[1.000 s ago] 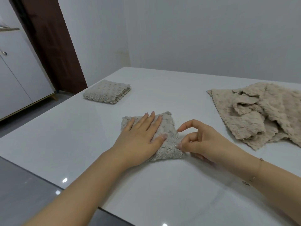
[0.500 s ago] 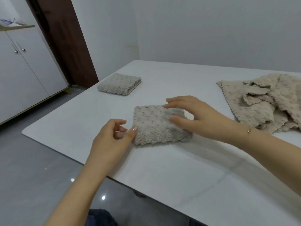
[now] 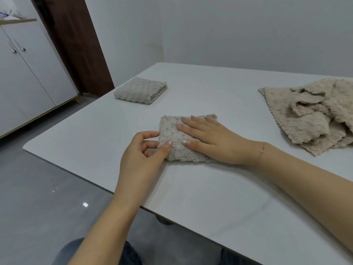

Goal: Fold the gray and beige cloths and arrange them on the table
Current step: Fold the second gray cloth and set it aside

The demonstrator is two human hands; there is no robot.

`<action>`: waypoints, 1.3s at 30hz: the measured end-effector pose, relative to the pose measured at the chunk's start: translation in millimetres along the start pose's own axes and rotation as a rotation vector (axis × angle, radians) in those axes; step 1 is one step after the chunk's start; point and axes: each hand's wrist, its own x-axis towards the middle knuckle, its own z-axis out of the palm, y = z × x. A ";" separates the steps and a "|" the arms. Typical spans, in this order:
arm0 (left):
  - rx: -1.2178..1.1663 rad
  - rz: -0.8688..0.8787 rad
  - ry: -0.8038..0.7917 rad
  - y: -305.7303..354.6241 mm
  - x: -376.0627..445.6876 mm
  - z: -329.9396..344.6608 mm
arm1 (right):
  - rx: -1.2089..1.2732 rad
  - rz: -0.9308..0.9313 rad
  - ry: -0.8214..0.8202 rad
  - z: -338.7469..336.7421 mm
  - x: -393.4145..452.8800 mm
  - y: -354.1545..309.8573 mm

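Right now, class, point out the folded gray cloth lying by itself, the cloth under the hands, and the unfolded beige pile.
Folded gray cloth (image 3: 140, 90), head view: top face.
Cloth under the hands (image 3: 169, 129), head view: bare upper-left part.
Beige pile (image 3: 305, 119), head view: rumpled middle.

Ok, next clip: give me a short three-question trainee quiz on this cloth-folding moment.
1. True or false: the right hand lies flat on the folded gray textured cloth nearest the person.
2. How many folded gray cloths are on the white table?
3. The unfolded beige textured cloths lie: A) at the table's right side, B) under the left hand, C) on the floor.

Key: 1 true; 2 two, counting the far folded gray cloth; 3 A.
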 end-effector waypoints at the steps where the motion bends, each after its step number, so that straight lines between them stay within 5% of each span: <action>1: -0.017 -0.011 -0.014 0.5 -0.2 0.4 | 0.058 0.006 -0.006 -1.2 2.2 0.5; 5: -0.007 -0.034 -0.038 1.1 0.5 2.7 | 0.402 0.053 -0.046 -11.4 4.6 3.6; 18: 0.124 -0.013 -0.109 -2.7 -4.0 -10.6 | 0.137 0.018 -0.007 -4.9 -2.5 -1.5; 27: 0.037 -0.017 -0.001 3.3 1.2 -7.3 | 0.531 0.037 0.026 -12.7 -11.2 0.6; 39: 0.035 -0.076 -0.145 9.4 5.3 -6.5 | 0.430 0.025 0.041 -8.6 -3.7 2.0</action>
